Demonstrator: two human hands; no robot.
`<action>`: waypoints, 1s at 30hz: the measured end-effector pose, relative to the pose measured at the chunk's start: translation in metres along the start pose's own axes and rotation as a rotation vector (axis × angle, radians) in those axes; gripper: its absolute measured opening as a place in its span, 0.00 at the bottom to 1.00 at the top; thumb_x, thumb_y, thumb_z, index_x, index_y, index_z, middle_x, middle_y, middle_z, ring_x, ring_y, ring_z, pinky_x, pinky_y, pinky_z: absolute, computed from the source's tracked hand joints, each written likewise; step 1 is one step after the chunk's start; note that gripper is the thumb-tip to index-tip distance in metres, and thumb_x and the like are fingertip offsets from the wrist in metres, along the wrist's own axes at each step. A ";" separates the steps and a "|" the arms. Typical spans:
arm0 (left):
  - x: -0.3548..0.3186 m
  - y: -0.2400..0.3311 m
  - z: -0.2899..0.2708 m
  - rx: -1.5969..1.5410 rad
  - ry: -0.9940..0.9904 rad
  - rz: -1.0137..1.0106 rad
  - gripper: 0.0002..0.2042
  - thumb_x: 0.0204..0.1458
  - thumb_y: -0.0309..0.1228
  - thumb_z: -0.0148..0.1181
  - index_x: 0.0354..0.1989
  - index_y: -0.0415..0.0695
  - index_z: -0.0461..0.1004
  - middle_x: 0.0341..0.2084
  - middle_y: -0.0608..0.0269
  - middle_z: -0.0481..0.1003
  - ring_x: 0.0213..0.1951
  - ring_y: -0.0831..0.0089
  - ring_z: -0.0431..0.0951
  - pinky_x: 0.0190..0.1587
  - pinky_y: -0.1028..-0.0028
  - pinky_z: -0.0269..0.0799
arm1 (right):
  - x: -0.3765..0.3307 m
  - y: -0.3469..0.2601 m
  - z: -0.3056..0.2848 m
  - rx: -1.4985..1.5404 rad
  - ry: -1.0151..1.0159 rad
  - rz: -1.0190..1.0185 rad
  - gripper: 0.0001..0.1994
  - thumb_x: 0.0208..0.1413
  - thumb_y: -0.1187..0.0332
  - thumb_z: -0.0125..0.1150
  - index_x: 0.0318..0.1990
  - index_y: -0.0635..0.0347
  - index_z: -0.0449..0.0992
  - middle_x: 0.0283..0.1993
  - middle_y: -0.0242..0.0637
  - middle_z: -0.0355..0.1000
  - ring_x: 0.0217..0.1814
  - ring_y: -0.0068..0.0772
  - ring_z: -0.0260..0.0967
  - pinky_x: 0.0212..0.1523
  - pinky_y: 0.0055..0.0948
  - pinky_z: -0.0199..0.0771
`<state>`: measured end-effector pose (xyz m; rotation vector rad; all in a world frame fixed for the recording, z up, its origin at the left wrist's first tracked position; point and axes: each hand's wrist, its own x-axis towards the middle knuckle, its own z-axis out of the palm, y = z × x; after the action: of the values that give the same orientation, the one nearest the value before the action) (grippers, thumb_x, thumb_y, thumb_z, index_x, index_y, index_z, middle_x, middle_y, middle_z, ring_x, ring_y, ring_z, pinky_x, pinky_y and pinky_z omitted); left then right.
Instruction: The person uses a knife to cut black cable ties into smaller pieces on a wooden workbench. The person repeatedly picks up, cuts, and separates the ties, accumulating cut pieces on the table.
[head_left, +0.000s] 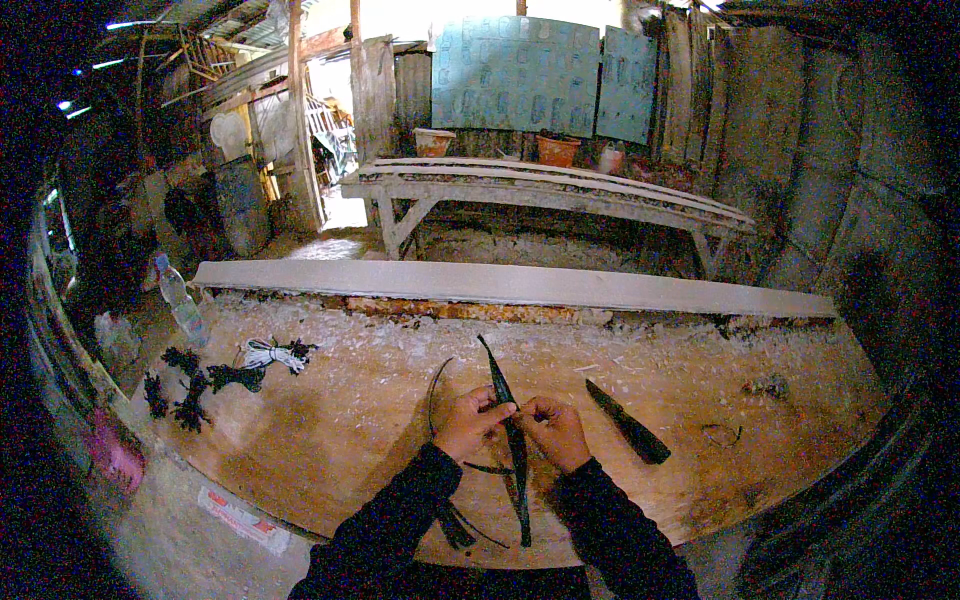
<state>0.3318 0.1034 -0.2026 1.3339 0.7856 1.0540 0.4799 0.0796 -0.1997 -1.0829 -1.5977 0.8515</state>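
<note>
A long black strip (518, 462), narrow at both ends and wider in the middle, stands upright between my hands above the wooden table. My left hand (466, 424) pinches it near its middle, thumb and fingertips on it. Fingers of my right hand (557, 436) are pinched together at the strip's right edge; whether they grip it or something small there is hidden. A thin dark strand (433, 395) curves up beside my left hand. More dark strips (456, 530) lie under my left forearm. To the right of my right hand rests a dark, tapered, blade-shaped piece (630, 424).
Several black knotted bundles (190, 405) and a tied hank of white cord (272, 354) lie at left on the table (330, 430). A clear plastic bottle (178, 300) stands behind them. A pale board (500, 282) runs along the far edge. Beyond is a long bench (560, 190).
</note>
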 end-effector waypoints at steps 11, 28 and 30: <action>0.003 -0.006 -0.004 -0.139 0.032 -0.022 0.07 0.42 0.28 0.54 0.29 0.43 0.65 0.22 0.69 0.68 0.21 0.82 0.67 0.19 0.83 0.65 | -0.002 -0.011 0.000 0.051 0.059 0.054 0.04 0.41 0.74 0.53 0.20 0.63 0.68 0.19 0.28 0.65 0.22 0.16 0.59 0.25 0.16 0.60; -0.001 0.004 -0.004 -0.187 0.051 -0.089 0.07 0.40 0.29 0.56 0.28 0.43 0.68 0.21 0.68 0.69 0.23 0.79 0.68 0.19 0.82 0.64 | -0.003 -0.018 0.001 0.195 0.126 0.110 0.04 0.42 0.73 0.50 0.21 0.63 0.68 0.20 0.28 0.65 0.23 0.16 0.59 0.25 0.16 0.59; -0.001 0.006 -0.004 -0.241 0.016 -0.120 0.08 0.39 0.30 0.57 0.28 0.43 0.68 0.21 0.68 0.69 0.24 0.79 0.69 0.20 0.82 0.63 | -0.003 -0.017 0.000 0.226 0.126 0.098 0.04 0.42 0.73 0.50 0.22 0.63 0.68 0.20 0.28 0.65 0.23 0.16 0.59 0.25 0.16 0.59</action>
<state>0.3264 0.1035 -0.1976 1.0629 0.7163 1.0298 0.4760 0.0705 -0.1850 -1.0384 -1.3183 0.9839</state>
